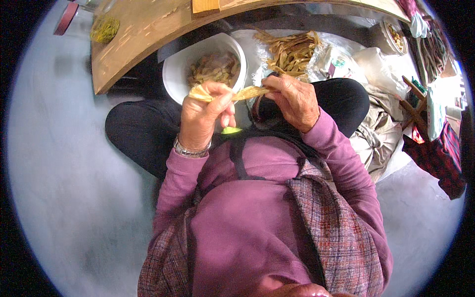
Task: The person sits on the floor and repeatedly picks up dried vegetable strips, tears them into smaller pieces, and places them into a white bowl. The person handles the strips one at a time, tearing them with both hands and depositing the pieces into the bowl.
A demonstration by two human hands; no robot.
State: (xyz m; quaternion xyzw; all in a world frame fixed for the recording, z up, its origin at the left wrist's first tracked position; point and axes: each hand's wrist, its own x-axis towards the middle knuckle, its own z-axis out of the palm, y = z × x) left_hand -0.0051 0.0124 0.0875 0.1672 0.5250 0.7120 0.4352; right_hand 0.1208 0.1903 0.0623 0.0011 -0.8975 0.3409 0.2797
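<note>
A pale yellow strip of dried plant matter, possibly a husk or dried vegetable, stretches between my two hands. My left hand pinches it near its left end, which sticks out past the fingers. The fingertips of my right hand grip the other end. Just behind my left hand stands a white plastic bucket, with brownish cut pieces inside. Beyond my right hand, a heap of similar dried strips lies on clear plastic. A small bright yellow-green thing shows below my left fingers; its kind is unclear.
A wooden table edge curves above the bucket. On it is a jar with yellow-green contents. To the right are plastic bags, a bundled beige cloth, a tub and crossed wooden legs. My bent legs flank the work.
</note>
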